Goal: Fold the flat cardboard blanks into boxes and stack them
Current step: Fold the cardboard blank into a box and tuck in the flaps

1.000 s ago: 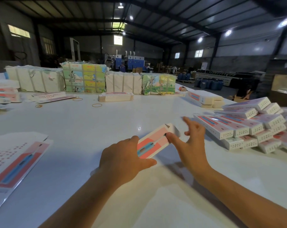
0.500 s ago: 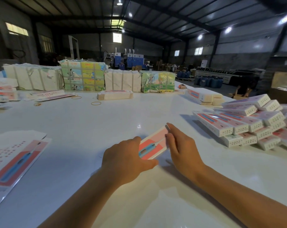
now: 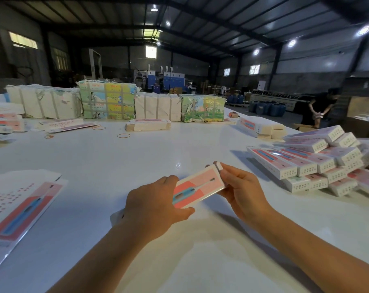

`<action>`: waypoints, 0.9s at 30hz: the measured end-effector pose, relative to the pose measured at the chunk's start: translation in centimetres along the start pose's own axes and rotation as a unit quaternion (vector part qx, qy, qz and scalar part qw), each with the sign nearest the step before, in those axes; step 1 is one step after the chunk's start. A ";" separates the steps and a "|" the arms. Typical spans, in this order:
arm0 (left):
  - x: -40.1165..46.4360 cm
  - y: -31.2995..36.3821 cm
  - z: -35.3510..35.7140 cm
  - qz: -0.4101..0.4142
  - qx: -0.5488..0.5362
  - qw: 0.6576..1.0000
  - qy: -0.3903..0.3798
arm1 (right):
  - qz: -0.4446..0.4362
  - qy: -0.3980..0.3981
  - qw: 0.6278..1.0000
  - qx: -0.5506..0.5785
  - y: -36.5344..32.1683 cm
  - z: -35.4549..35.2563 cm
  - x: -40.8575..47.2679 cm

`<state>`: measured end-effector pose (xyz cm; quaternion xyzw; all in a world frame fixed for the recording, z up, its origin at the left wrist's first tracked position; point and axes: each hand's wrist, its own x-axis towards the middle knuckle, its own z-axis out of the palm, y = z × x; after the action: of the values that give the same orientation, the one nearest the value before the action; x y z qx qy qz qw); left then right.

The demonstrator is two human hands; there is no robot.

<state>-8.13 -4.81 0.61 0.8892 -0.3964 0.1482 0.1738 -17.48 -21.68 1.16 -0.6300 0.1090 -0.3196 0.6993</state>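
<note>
At frame centre, the left hand [image 3: 156,205] grips the near end of a slim pink-and-white cardboard box [image 3: 197,188] while the right hand [image 3: 241,192] pinches its far end flap. Judging by this, closing is underway; next, tuck the flap, then add it to the stack of finished boxes [image 3: 318,161] at right.

Left hand [image 3: 151,205] grips near end of pink toothbrush box [image 3: 198,188], right hand [image 3: 241,191] pinches far end by its flap [image 3: 219,166], above white table [image 3: 116,157]. Stack of folded boxes [image 3: 318,159] at right; flat blanks [image 3: 21,210] at left.
</note>
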 end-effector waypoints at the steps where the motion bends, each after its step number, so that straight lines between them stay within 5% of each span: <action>1: 0.0 -0.1 0.0 0.003 0.002 1.000 0.003 | 0.000 -0.003 1.000 0.004 0.1 -0.1 0.1; 12: 0.0 -0.6 0.4 0.020 0.028 0.999 0.020 | -0.084 -0.030 0.990 -0.106 0.0 0.3 -0.9; 18: 0.0 -0.3 0.4 0.011 0.047 0.998 0.027 | -0.197 -0.031 0.941 -0.273 1.2 0.9 -2.0; 21: 0.0 -0.3 0.2 0.007 0.044 0.999 0.020 | -0.187 -0.055 0.939 -0.284 1.3 1.0 -1.9; 25: 0.2 -0.5 -0.3 -0.024 -0.014 1.000 -0.012 | -0.100 -0.033 0.981 -0.161 1.0 0.6 -1.1; 27: 0.3 -0.5 -0.4 -0.033 -0.027 0.999 -0.015 | -0.138 -0.007 0.963 -0.231 1.3 0.5 -1.0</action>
<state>-7.67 -4.50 1.02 0.8988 -0.3735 0.1182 0.1967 -17.58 -20.69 -0.19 -0.7857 0.0873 -0.3747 0.4843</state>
